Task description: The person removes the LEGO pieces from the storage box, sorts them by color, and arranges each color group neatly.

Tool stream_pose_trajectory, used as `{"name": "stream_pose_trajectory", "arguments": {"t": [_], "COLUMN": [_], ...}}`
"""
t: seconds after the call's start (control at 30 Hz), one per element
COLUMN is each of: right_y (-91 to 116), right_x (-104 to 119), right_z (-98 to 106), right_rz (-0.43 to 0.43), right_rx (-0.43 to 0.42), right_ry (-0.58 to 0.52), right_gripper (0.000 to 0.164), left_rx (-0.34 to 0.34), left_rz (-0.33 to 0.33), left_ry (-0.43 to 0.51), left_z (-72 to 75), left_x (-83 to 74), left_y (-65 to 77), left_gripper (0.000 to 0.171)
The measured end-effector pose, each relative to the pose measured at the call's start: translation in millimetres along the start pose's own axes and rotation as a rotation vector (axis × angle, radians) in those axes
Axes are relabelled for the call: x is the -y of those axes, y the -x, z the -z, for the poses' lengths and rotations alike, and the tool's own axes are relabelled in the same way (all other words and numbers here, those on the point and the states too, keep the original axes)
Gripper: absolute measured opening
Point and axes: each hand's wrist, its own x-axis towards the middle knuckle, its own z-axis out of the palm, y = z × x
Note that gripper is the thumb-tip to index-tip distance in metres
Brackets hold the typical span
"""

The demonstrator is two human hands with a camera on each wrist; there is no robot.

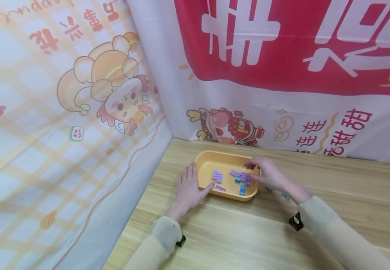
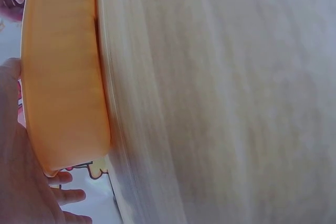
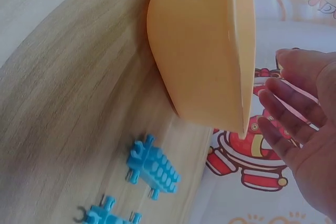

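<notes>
A shallow orange-yellow plastic bin (image 1: 226,192) stands on the wooden table with purple toy building bricks (image 1: 217,176) and blue bricks (image 1: 242,189) inside. My left hand (image 1: 189,189) rests against the bin's left end and front corner, its fingers straight and its thumb over the front rim. Over the right end of the bin hovers my right hand (image 1: 270,174), also seen as a right hand (image 3: 310,114) with loosely bent fingers and nothing visibly held. In the right wrist view, a blue studded brick piece (image 3: 153,166) with side pegs lies on the table beside the bin.
Another blue brick piece (image 1: 286,196) is on the table (image 1: 235,232) right of the bin, partly behind my right forearm. A printed cloth (image 1: 269,86) hangs behind the table, and a second printed cloth (image 1: 80,157) hangs along its left side.
</notes>
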Motion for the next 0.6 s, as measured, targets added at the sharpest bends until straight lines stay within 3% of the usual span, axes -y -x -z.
{"name": "stream_pose_trajectory", "arguments": {"t": [0.43, 0.6], "right_y": [-18, -26], "right_x": [-5, -3], "right_z": [-17, -23], "right_rz": [-0.014, -0.032], "right_rx": [0.148, 0.196], "right_ry": [-0.031, 0.103], "right_gripper": [0.030, 0.029], "left_rx": [0.000, -0.001], "left_rz": [0.006, 0.006], "left_ry": [-0.002, -0.005], "left_z": [0.3, 1.3], "left_x": [-0.9, -1.7], "left_y": [1.2, 1.2], "left_gripper": [0.120, 0.119]}}
